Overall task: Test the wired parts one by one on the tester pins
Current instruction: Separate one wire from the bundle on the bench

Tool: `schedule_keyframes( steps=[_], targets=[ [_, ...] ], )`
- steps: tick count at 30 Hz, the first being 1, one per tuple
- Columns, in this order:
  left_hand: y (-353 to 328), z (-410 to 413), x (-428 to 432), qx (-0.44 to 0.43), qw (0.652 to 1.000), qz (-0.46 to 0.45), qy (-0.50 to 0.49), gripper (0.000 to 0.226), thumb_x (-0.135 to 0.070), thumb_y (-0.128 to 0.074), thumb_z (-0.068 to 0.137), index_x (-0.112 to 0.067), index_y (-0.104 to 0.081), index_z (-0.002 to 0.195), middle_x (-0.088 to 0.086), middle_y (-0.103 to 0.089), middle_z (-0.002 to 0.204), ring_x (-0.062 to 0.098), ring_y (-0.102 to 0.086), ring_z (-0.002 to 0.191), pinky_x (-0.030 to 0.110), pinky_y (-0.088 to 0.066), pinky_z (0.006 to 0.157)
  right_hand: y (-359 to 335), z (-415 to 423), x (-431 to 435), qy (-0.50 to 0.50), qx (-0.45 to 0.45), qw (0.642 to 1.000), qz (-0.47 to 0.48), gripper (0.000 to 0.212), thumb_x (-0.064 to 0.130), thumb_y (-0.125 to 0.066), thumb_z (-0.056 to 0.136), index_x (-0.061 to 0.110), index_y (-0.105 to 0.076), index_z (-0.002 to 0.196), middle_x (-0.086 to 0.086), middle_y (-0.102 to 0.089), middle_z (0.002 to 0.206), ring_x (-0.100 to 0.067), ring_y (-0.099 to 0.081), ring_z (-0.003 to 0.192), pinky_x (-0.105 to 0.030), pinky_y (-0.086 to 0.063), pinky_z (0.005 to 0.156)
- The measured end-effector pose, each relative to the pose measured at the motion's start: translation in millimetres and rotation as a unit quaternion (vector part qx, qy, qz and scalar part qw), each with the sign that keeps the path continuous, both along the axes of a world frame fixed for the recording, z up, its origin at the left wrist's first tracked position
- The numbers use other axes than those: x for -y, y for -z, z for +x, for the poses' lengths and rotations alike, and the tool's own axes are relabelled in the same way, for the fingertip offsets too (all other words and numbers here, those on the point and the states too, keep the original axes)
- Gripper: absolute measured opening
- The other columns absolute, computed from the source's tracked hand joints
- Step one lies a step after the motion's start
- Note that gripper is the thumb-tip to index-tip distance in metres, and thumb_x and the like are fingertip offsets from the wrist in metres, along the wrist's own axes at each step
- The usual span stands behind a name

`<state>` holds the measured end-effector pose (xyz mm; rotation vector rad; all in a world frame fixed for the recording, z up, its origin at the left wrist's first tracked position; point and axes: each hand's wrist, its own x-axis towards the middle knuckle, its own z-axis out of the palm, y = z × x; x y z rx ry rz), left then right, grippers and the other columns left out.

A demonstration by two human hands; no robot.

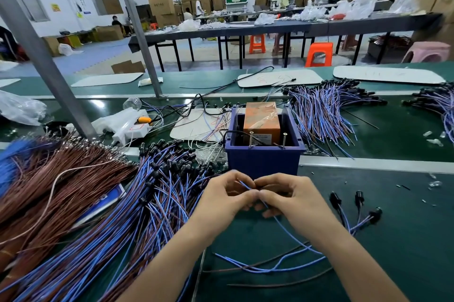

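Both the left hand (222, 199) and right hand (292, 199) pinch one wired part (282, 226); seat it firmly across the two tester pins (251, 139).

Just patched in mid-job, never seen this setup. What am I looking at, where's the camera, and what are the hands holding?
No machine here: a person works bare-handed, and the one picture comes from a camera on their head, looking forward and down. The left hand and right hand together pinch one blue wire in front of a blue box. In the box sits an orange block, with two upright metal pins before it. On the green table lie a pile of blue wired parts at left, brown wires further left, and a few black-capped parts at right.
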<state>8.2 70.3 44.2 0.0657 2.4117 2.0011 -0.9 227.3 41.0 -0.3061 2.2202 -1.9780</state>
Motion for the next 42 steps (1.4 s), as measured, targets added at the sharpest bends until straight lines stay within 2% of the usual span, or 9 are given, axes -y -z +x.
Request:
schedule_keyframes(
  steps=[4,6,8,14,19,24,29,36,42],
  targets=[
    [9,-3,-12,0.042,0.986,0.131,-0.095,0.028,-0.005,-0.072,0.081,-0.014,-0.059,0.104,0.004,-0.069,0.075,0.01,-0.065,0.062,0.02,-0.052,0.061,6,-1,3,0.04,-0.008,0.998,-0.047,0.021,-0.008,-0.061,0.087,0.011,-0.072,0.087,-0.006,-0.073,0.076,-0.02,-0.071,0.068,-0.023,-0.055,0.057],
    [13,-4,-20,0.074,0.976,0.183,-0.093,0.015,-0.008,-0.069,0.085,-0.012,-0.062,0.098,0.005,-0.071,0.076,0.014,-0.066,0.066,0.027,-0.055,0.066,9,0,4,0.06,-0.014,0.996,-0.07,0.021,-0.007,-0.061,0.087,0.011,-0.071,0.085,-0.004,-0.073,0.076,-0.021,-0.072,0.069,-0.024,-0.056,0.056],
    [15,-6,-25,0.087,0.977,0.172,-0.086,0.002,-0.014,-0.066,0.087,-0.014,-0.066,0.086,0.001,-0.072,0.074,0.012,-0.066,0.067,0.028,-0.052,0.067,12,-1,5,0.081,-0.021,0.993,-0.083,0.02,-0.006,-0.062,0.087,0.012,-0.07,0.084,-0.004,-0.073,0.078,-0.02,-0.072,0.072,-0.026,-0.056,0.056],
    [12,-28,-21,0.105,0.974,0.161,-0.123,0.007,-0.017,-0.063,0.091,-0.015,-0.066,0.085,-0.006,-0.071,0.069,0.001,-0.052,0.048,0.016,-0.045,0.05,23,-17,-5,0.213,-0.029,0.972,-0.097,0.022,-0.007,-0.059,0.088,0.013,-0.068,0.085,-0.009,-0.067,0.074,-0.021,-0.071,0.063,-0.024,-0.055,0.053],
    [13,-47,-20,0.111,0.966,0.174,-0.153,0.012,-0.014,-0.064,0.09,-0.013,-0.07,0.079,-0.008,-0.067,0.062,-0.001,-0.047,0.043,0.013,-0.046,0.047,31,-25,-14,0.266,-0.037,0.959,-0.091,0.023,-0.005,-0.057,0.09,0.015,-0.068,0.085,-0.008,-0.066,0.078,-0.018,-0.069,0.057,-0.018,-0.054,0.054],
    [9,-61,-24,0.096,0.971,0.153,-0.158,0.013,-0.015,-0.065,0.089,-0.014,-0.07,0.077,-0.008,-0.067,0.062,0.0,-0.046,0.042,0.014,-0.046,0.048,32,-29,-13,0.272,-0.031,0.958,-0.09,0.023,0.0,-0.057,0.092,0.018,-0.069,0.087,0.005,-0.07,0.061,-0.017,-0.07,0.057,-0.016,-0.054,0.055],
    [8,-68,-28,0.11,0.971,0.15,-0.152,0.013,-0.014,-0.065,0.089,-0.011,-0.07,0.077,-0.005,-0.066,0.065,0.002,-0.044,0.041,0.015,-0.047,0.049,34,-32,-10,0.262,-0.016,0.96,-0.095,0.022,-0.004,-0.058,0.091,0.013,-0.071,0.094,-0.004,-0.07,0.076,-0.018,-0.069,0.055,-0.02,-0.056,0.055],
    [14,-68,-25,0.124,0.97,0.146,-0.15,0.012,-0.015,-0.066,0.088,-0.011,-0.069,0.078,-0.004,-0.066,0.066,0.002,-0.041,0.04,0.015,-0.046,0.049,36,-33,-8,0.261,-0.011,0.961,-0.092,0.025,-0.004,-0.058,0.09,0.017,-0.071,0.09,0.002,-0.069,0.074,-0.019,-0.069,0.054,-0.021,-0.056,0.055],
    [14,-69,-26,0.123,0.971,0.146,-0.146,0.011,-0.015,-0.065,0.089,-0.011,-0.069,0.079,-0.004,-0.066,0.067,0.001,-0.041,0.038,0.014,-0.045,0.047,34,-34,-8,0.255,-0.012,0.963,-0.089,0.022,-0.005,-0.057,0.091,0.012,-0.071,0.095,-0.002,-0.069,0.078,-0.017,-0.069,0.053,-0.02,-0.056,0.055]
  ],
)
